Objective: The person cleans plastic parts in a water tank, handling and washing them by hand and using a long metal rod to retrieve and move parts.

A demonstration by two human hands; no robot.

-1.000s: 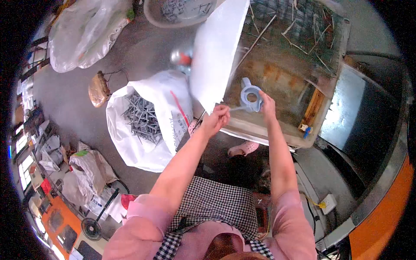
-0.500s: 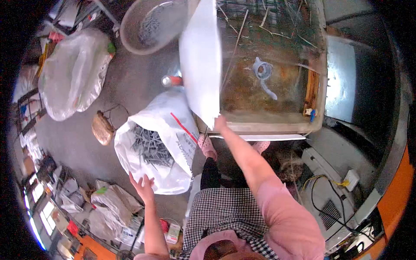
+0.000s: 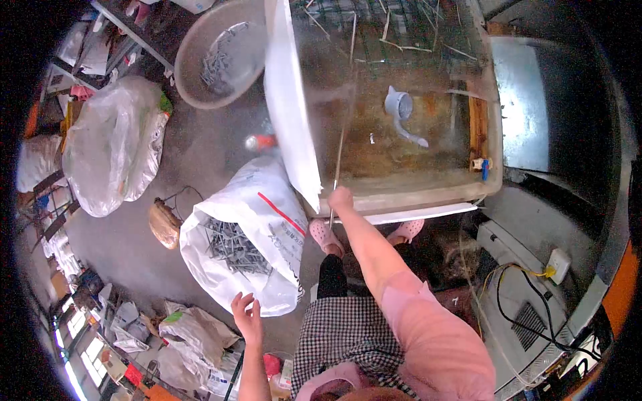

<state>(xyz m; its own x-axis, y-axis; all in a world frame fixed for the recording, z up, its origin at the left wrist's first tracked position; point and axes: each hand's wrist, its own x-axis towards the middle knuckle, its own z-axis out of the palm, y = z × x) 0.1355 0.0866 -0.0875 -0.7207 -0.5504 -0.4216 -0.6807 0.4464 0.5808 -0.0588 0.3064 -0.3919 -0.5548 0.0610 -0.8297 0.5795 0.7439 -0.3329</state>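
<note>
My right hand (image 3: 341, 199) is closed around a long thin rod (image 3: 342, 144) at the near left corner of a wide tub (image 3: 401, 202). The rod reaches across the tub's brown interior. Inside the tub lies a pale blue-grey ring-shaped piece with a curved tail (image 3: 399, 107), out of my hands. My left hand (image 3: 247, 313) hangs with fingers apart and nothing in it, just below a white sack (image 3: 281, 247) filled with grey plastic pieces (image 3: 235, 247). A white panel (image 3: 289, 93) stands along the tub's left side.
A round basin (image 3: 189, 73) with more grey pieces is at the upper left. Beside it lies a clear plastic-wrapped bag (image 3: 110, 157). A red-and-silver can (image 3: 262, 142) is near the panel. Cables and a white machine (image 3: 518, 294) are at the right. Thin sticks lie over the tub's far part.
My right hand has let go of the ring-shaped piece, now lying in the tub, and grips the rod. My left hand has moved from the tub's corner down beside the sack.
</note>
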